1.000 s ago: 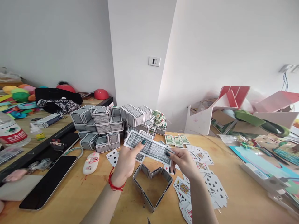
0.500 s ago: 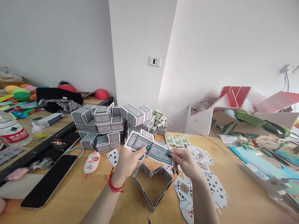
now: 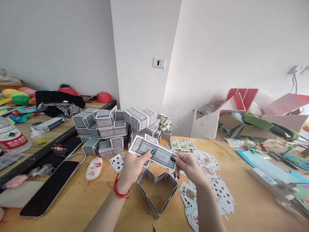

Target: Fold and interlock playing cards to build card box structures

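Observation:
My left hand (image 3: 135,163) is closed on the left end of several grey-backed playing cards (image 3: 163,157), its thumb pressed flat on their backs. At the right end, my right hand (image 3: 187,162) pinches the same cards between thumb and fingers. They reach across in an overlapping, tilted strip, backs up. Just below them, a heart-shaped frame of folded cards (image 3: 147,195) stands on the table. Behind my hands rise stacked blocks of folded cards (image 3: 106,129). A five of spades (image 3: 117,163) lies face up left of my left wrist.
Loose face-up cards (image 3: 220,193) spread beside my right forearm, with green-backed cards (image 3: 182,145) behind. A white mouse (image 3: 94,169) and a black phone (image 3: 50,188) lie left. A power strip (image 3: 270,182) and open boxes (image 3: 241,119) are at right.
My right thumb now presses on the top of the cards' right end, where a lifted edge showed before; the strip looks flatter. My left hand keeps its grip. The view has shifted slightly.

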Demonstrator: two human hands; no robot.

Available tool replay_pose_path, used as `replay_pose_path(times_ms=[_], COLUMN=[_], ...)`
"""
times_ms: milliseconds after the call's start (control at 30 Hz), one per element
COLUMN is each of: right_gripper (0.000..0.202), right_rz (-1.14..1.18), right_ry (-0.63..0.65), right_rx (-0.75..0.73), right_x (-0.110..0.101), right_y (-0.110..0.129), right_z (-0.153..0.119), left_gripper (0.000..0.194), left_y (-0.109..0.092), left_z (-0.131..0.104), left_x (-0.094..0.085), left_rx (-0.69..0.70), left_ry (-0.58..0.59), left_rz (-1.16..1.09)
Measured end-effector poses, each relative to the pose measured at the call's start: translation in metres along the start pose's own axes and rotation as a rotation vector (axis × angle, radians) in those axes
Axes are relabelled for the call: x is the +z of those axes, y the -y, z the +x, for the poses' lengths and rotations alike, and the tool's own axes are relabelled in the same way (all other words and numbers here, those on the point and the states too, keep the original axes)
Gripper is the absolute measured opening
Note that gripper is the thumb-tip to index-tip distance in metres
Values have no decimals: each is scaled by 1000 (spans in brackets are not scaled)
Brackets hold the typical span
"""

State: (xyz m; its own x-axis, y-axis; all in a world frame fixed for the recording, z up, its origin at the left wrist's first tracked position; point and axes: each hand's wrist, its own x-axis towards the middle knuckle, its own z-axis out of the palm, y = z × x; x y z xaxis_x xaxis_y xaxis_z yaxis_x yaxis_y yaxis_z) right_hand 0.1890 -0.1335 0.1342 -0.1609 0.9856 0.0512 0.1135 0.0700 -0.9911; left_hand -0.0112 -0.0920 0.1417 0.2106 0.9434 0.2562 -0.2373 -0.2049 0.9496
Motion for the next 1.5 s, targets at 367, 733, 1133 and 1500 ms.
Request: replay_pose_path(times_ms=[367, 733, 1133, 1500], right_gripper=[36, 37, 33, 35], right_rz=[43, 31, 91, 88], right_ry=[-86, -180, -149, -162], right_rx=[-30, -48, -80, -73], right_x=[2, 13, 11, 10], right_y=[-7, -11, -9, -5], right_z=[3, 8, 6, 4], left_gripper=[27, 31, 27, 20], left_y=[-10, -2, -11, -10], left_z=[-7, -3, -1, -1], left_x=[4, 4, 1, -5], left_rx=[-35, -27, -228, -405], left_ry=[-110, -57, -32, -77], left_rz=[143, -64, -385, -500])
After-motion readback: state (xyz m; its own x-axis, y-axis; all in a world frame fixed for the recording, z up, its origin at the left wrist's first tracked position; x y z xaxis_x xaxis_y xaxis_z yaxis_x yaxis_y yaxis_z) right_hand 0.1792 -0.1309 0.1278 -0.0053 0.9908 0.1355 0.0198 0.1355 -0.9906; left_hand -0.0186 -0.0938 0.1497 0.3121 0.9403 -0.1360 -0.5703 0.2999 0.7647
